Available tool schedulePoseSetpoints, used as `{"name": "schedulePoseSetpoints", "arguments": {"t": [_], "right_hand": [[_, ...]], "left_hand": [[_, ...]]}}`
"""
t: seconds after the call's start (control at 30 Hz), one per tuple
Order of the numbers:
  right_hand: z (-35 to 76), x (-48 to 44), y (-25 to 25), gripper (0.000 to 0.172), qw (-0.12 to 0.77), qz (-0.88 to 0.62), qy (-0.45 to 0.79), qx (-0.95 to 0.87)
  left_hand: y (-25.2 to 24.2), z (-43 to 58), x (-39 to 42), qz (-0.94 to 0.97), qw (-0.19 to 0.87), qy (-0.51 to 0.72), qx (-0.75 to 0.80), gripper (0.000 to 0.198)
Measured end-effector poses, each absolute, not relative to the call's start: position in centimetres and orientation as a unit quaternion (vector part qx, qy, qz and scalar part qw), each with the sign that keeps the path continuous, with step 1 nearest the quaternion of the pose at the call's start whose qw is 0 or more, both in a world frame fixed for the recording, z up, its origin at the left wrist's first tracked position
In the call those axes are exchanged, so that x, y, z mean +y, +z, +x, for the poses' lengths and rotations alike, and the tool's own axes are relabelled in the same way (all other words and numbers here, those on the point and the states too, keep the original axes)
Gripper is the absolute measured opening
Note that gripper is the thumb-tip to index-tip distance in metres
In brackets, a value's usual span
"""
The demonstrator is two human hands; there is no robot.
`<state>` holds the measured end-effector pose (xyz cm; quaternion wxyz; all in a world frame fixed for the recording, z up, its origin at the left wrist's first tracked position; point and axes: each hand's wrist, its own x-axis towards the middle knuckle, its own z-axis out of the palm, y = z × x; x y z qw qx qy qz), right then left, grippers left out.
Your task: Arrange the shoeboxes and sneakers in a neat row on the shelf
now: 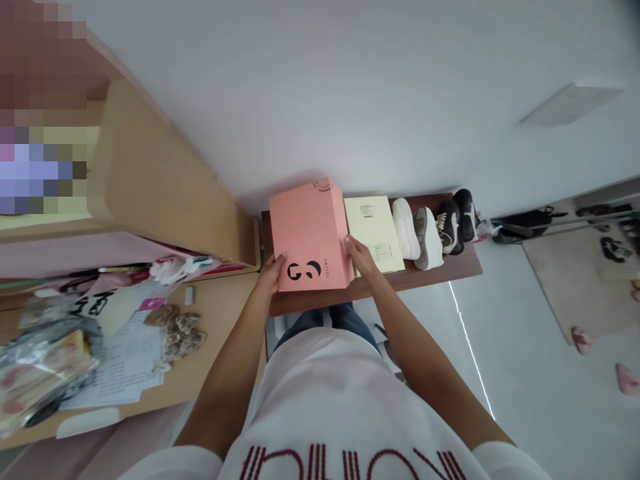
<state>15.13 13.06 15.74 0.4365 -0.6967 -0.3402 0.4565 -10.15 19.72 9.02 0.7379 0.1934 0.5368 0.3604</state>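
Here, grips a salmon-pink rectangular cardboard box (309, 230) over a reddish-brown wooden bench (465, 267), with half-closed left hand (271, 273) at its 8 o'clock and half-closed right hand (360, 257) at its 4 o'clock; shows, toward 3 o'clock, a pale-yellow rectangular box (374, 230).

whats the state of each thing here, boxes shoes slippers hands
pink box, looks closed, held
left hand, gripping pink box's left side
right hand, gripping its right side
cream box, looks closed
white shoes, unworn, side by side
black-and-white sneakers, unworn, side by side
pink slippers, unworn, apart on floor
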Motion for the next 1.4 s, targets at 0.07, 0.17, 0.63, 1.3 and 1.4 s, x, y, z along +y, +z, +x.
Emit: {"name": "schedulePoseSetpoints", "arguments": {"t": [0.07, 0.17, 0.63, 1.3, 1.4], "right_hand": [[14.8, 13.3, 16.1, 0.058, 0.427, -0.669, 0.497, -0.352], [14.2, 13.8, 15.7, 0.058, 0.422, -0.638, 0.553, -0.330], [12.7, 15.7, 9.1, 0.057, 0.424, -0.636, 0.598, -0.243], [11.9, 18.2, 6.5, 0.036, 0.406, -0.656, 0.600, -0.211], [11.7, 18.4, 6.3, 0.039, 0.400, -0.658, 0.600, -0.218]], "left_hand": [[9.7, -10.7, 20.0, 0.212, 0.719, 0.375, 0.546, 0.050], [10.5, -11.5, 20.2, 0.237, 0.690, 0.383, 0.566, 0.049], [9.4, -11.5, 20.2, 0.286, 0.614, 0.404, 0.614, 0.049], [5.9, -12.0, 21.6, 0.300, 0.580, 0.377, 0.657, 0.052], [5.6, -12.3, 21.8, 0.295, 0.589, 0.369, 0.656, 0.052]]}}
